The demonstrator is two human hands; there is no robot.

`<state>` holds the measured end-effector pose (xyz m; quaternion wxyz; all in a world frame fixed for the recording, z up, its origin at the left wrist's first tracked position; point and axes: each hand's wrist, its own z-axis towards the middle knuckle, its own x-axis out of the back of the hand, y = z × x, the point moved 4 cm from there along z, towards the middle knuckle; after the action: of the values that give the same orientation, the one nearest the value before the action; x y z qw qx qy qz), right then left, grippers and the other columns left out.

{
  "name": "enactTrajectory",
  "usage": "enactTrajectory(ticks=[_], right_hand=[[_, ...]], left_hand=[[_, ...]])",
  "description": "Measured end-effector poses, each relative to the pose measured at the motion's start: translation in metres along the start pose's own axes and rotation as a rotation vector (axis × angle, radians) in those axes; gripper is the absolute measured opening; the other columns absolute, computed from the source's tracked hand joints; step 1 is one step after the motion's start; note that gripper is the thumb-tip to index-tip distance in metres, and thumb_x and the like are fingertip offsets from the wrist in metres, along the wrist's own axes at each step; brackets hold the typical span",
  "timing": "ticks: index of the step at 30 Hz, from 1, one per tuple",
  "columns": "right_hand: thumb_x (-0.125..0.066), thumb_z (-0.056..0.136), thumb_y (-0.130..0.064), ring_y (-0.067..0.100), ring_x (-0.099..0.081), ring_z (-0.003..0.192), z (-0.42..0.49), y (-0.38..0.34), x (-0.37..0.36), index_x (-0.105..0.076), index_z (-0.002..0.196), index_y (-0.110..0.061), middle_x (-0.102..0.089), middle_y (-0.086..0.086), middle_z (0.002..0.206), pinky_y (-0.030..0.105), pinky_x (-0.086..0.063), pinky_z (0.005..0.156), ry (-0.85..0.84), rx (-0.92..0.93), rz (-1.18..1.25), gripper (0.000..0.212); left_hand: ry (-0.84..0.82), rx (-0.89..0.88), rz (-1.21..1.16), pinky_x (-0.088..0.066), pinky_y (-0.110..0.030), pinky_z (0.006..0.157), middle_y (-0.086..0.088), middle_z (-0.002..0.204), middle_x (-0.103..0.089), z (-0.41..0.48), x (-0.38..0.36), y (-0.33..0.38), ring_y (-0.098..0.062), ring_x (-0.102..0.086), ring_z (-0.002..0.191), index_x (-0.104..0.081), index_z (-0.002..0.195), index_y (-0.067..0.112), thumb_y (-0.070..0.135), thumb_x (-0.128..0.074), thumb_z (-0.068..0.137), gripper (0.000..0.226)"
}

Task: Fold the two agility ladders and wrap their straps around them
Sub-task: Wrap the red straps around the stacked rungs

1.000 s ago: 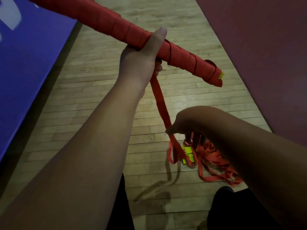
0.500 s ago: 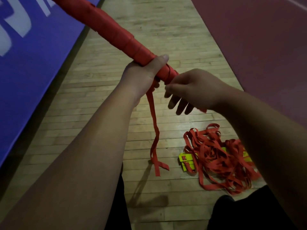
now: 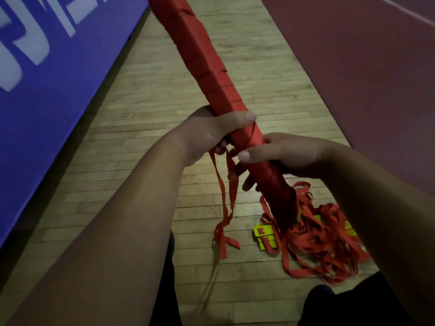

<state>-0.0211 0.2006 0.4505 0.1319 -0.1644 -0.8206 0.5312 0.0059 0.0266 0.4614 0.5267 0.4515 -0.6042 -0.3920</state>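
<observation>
A long folded ladder bundle (image 3: 202,60), wrapped tightly in red strap, runs from the top centre down toward me. My left hand (image 3: 207,135) grips it about two thirds of the way down, thumb across the top. Just below, my right hand (image 3: 287,156) curls round the bundle near its lower end. A loose red strap tail (image 3: 226,208) hangs from between my hands down to the floor. The second ladder (image 3: 324,241) lies on the floor at lower right as a tangled heap of red straps over yellow rungs (image 3: 264,234).
I stand on a wooden plank floor (image 3: 146,114). A blue mat with white lettering (image 3: 42,85) slopes along the left. A dark red floor area (image 3: 364,67) borders the right. My dark trouser legs (image 3: 334,307) show at the bottom.
My right hand rose from the strap near the floor to the bundle and now holds its lower end. The bundle has swung more upright, pointing away from me.
</observation>
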Motion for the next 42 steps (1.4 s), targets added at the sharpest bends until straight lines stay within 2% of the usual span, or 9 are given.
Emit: enactTrajectory(ticks=[4,8,11,15,21,26,32,38,42], right_hand=[[-0.069,0.095,-0.027,0.044,-0.076,0.109,0.006,0.01,-0.001,-0.056,0.145,-0.008,-0.075,0.025,0.127,0.05,-0.062,0.095,-0.128,-0.024,0.023,0.055],[-0.081,0.09,-0.023,0.036,-0.078,0.099,0.01,0.007,0.004,-0.062,0.137,-0.008,-0.079,0.02,0.117,0.045,-0.064,0.089,-0.02,0.015,-0.027,0.053],[-0.083,0.089,-0.022,0.034,-0.079,0.092,0.013,0.006,0.009,-0.067,0.124,-0.009,-0.079,0.021,0.102,0.049,-0.064,0.087,0.146,0.053,-0.101,0.041],[-0.089,0.087,-0.03,0.022,-0.078,0.077,0.017,0.009,0.014,-0.068,0.113,-0.018,-0.078,0.013,0.091,0.036,-0.064,0.073,0.384,0.094,-0.217,0.036],[-0.093,0.08,-0.049,0.006,-0.072,0.062,0.027,0.018,0.019,-0.063,0.105,-0.035,-0.075,-0.004,0.085,0.018,-0.053,0.055,0.638,0.105,-0.386,0.041],[-0.089,0.082,-0.055,0.002,-0.067,0.064,0.033,0.025,0.014,-0.058,0.12,-0.033,-0.07,-0.009,0.088,0.012,-0.046,0.052,0.675,0.075,-0.435,0.053],[-0.087,0.088,-0.05,0.002,-0.067,0.088,0.037,0.03,0.01,-0.054,0.143,-0.037,-0.068,-0.016,0.103,0.022,-0.048,0.068,0.722,0.118,-0.423,0.065],[-0.071,0.101,-0.049,0.008,-0.066,0.09,0.045,0.03,0.002,-0.044,0.155,-0.04,-0.066,-0.011,0.105,0.028,-0.048,0.074,0.606,0.131,-0.315,0.061],[-0.066,0.105,-0.041,0.019,-0.071,0.089,0.045,0.029,0.004,-0.05,0.151,-0.046,-0.073,0.002,0.102,0.038,-0.058,0.08,0.539,0.14,-0.253,0.049]], left_hand=[[-0.104,-0.061,-0.035,-0.045,-0.025,0.056,-0.003,0.087,-0.072,-0.003,0.0,0.004,-0.019,-0.057,0.073,-0.078,0.107,0.023,0.048,-0.079,0.086,0.033],[-0.063,-0.06,0.002,-0.047,-0.027,0.056,-0.003,0.087,-0.071,-0.004,0.007,0.003,-0.018,-0.057,0.072,-0.08,0.116,0.02,0.049,-0.077,0.088,0.04],[-0.006,0.009,0.08,-0.048,-0.03,0.057,-0.001,0.084,-0.072,-0.001,0.013,-0.003,-0.013,-0.06,0.07,-0.082,0.107,0.021,0.054,-0.077,0.09,0.038],[0.084,0.124,0.128,-0.05,-0.03,0.055,0.004,0.072,-0.071,0.002,0.014,-0.008,-0.009,-0.06,0.062,-0.08,0.104,0.015,0.053,-0.078,0.096,0.039],[0.15,0.214,0.184,-0.054,-0.021,0.054,0.002,0.08,-0.077,0.0,0.016,-0.011,-0.004,-0.067,0.061,-0.079,0.106,0.023,0.059,-0.077,0.096,0.037],[0.14,0.292,0.168,-0.056,-0.023,0.056,0.001,0.075,-0.074,-0.001,0.019,-0.019,-0.009,-0.065,0.059,-0.079,0.108,0.015,0.055,-0.08,0.097,0.042],[0.109,0.312,-0.017,-0.058,-0.026,0.058,-0.006,0.084,-0.076,0.001,0.019,-0.02,-0.012,-0.069,0.065,-0.077,0.115,0.008,0.035,-0.077,0.103,0.03],[0.244,0.307,-0.116,-0.055,-0.03,0.057,-0.001,0.076,-0.068,0.008,0.021,-0.023,-0.013,-0.061,0.062,-0.079,0.108,0.011,0.078,-0.067,0.094,0.07],[0.35,0.283,-0.038,-0.054,-0.033,0.059,0.0,0.072,-0.066,0.012,0.026,-0.028,-0.014,-0.058,0.056,-0.079,0.103,0.009,0.081,-0.062,0.095,0.074]])
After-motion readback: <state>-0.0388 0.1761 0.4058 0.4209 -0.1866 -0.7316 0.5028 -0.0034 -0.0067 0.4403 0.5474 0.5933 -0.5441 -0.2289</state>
